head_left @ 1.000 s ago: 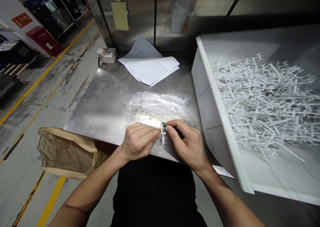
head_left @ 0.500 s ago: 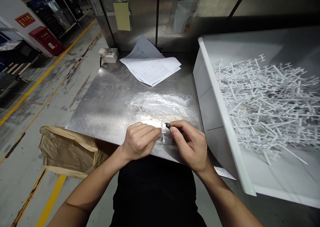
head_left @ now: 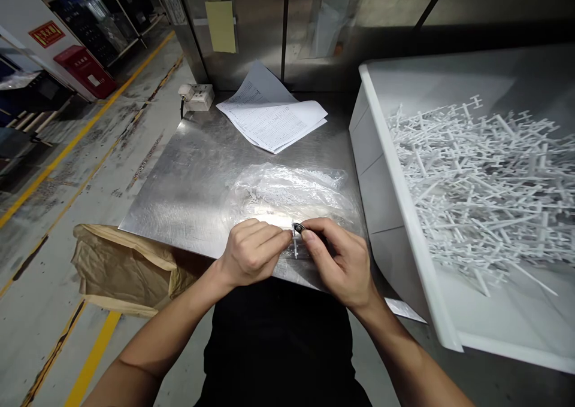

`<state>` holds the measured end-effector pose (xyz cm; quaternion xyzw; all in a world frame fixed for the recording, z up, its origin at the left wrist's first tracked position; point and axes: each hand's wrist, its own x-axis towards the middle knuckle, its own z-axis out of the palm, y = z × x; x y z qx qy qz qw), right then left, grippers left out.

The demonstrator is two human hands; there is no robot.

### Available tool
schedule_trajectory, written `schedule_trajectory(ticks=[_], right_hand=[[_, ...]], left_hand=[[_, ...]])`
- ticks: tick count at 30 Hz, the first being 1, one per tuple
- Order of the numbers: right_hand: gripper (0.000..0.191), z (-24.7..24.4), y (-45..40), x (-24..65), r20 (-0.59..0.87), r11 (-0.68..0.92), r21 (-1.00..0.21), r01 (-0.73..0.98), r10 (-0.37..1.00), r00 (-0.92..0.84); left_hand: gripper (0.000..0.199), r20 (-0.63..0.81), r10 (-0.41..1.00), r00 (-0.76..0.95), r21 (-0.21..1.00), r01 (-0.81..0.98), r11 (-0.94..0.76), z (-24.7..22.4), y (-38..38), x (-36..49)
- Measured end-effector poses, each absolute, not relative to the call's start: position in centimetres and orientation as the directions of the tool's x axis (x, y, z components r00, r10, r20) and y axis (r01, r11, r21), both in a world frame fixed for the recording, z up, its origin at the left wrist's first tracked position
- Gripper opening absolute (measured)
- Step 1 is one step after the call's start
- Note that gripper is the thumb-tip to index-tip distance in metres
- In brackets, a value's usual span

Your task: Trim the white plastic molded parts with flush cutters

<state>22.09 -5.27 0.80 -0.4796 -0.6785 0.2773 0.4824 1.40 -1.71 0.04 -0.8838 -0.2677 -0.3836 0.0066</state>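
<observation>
- The thin white branched piece, apparently stiff plastic (head_left: pixel 295 249), stood between the fingertips at the near side of the crumpled clear plastic bag (head_left: pixel 274 193), its lower end pointing toward the person.
- The left hand (head_left: pixel 258 250), nearer and to the left of the bag's middle, was closed on the piece, fingertips at its left side; the thumb was hidden.
- The right hand (head_left: pixel 344 258), nearer and to the right of the bag's middle, pinched a small dark tool (head_left: pixel 298 228) between thumb and forefinger. The tool's tip lay at the piece's upper end; whether they touched could not be told.
- The piece was probably very light and fairly rigid, but its slim arms looked fragile and might snap under a hard squeeze. The central stem seemed the best hold, with a light pinch away from the tool; smooth plastic might slip.
- Beneath the bag was the brushed silver metal table (head_left: pixel 164 176); beyond the bag lay folded white printed sheets (head_left: pixel 274 118).
- Right of the bag stood a large white plastic bin (head_left: pixel 389 146), holding a tangled heap of similar white branched pieces (head_left: pixel 485 200).
- Left of the bag, lower and past the table's edge, an open brown paper sack (head_left: pixel 123 272) gaped.
</observation>
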Motion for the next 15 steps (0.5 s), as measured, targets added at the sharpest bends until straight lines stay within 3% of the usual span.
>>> schedule_trajectory(ticks=[15], right_hand=[[0.015, 0.48, -5.3, 22.17, 0.319, 0.317, -0.87, 0.378, 0.946, -0.059]], left_hand=[[0.008, 0.691, 0.426, 0.584, 0.093, 0.512, -0.854, -0.2, -1.94, 1.69]])
